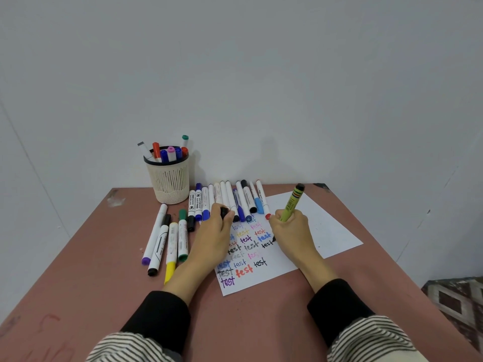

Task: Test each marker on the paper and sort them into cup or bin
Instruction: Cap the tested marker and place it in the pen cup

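Observation:
My right hand (290,228) grips a yellow-green marker (291,203), its black tip touching the white paper (324,228) beside a black "test". My left hand (213,231) rests on the paper's left part and holds a black cap (224,212). The paper carries many coloured "test" words. A row of several markers (230,199) lies along the paper's far edge. Another group of markers (167,241) lies left of my left hand. A beige mesh cup (168,178) at the back left holds several markers. No bin is in view.
The work happens on a reddish-brown table (78,283) set against a grey wall. The table's right edge drops off near a patterned floor (454,296). My black sleeves and striped clothing fill the bottom of the view.

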`<state>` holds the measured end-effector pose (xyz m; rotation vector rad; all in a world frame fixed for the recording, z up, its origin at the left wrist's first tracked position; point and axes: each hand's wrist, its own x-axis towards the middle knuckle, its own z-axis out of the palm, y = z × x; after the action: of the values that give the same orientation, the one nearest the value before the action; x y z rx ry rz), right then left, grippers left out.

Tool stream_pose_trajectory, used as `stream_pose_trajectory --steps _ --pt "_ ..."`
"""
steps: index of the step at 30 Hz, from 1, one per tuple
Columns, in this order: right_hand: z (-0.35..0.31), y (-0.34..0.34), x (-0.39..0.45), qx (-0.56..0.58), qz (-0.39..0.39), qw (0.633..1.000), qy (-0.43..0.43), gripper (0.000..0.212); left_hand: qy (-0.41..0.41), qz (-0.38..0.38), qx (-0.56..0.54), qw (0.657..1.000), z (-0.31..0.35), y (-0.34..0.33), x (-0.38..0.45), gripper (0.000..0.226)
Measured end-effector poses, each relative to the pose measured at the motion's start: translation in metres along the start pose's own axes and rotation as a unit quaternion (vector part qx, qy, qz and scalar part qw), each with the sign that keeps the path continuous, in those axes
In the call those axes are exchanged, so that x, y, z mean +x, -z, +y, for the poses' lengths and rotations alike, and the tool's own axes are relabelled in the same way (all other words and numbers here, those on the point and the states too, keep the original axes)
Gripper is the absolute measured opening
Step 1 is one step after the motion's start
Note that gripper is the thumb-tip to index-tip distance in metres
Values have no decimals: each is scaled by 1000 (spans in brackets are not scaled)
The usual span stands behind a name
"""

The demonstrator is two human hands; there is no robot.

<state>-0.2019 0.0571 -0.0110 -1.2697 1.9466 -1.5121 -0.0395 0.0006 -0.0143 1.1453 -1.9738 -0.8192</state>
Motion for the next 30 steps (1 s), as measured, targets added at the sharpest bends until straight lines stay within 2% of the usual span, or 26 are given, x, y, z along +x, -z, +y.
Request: stream_pose_trajectory --steps 5,8,12,19,22,25,27,30 --pt "-2 4 3 59 64 996 -8 48 -26 4 -14 1000 0 -2 3 16" --pt "-5 5 10 87 96 991 -16 45 -70 -1 -16 997 0 -2 3 14" --pt "-14 -4 23 156 112 981 -34 41 -108 26 -1 994 3 5 8 22" --pt "-36 -51 33 258 70 961 -65 46 -83 72 -14 994 -1 26 17 38" --pt "-37 -61 33 244 2 968 -58 36 -49 80 -41 995 -10 36 24 37" --pt "-39 -59 29 288 -67 952 -78 31 -26 97 -111 989 -17 41 28 31" --pt "-43 -57 27 322 -74 938 -102 33 1 109 -171 979 -15 43 27 23" --pt "-46 -52 24 332 -37 937 -98 27 16 121 -212 970 -13 45 25 16"
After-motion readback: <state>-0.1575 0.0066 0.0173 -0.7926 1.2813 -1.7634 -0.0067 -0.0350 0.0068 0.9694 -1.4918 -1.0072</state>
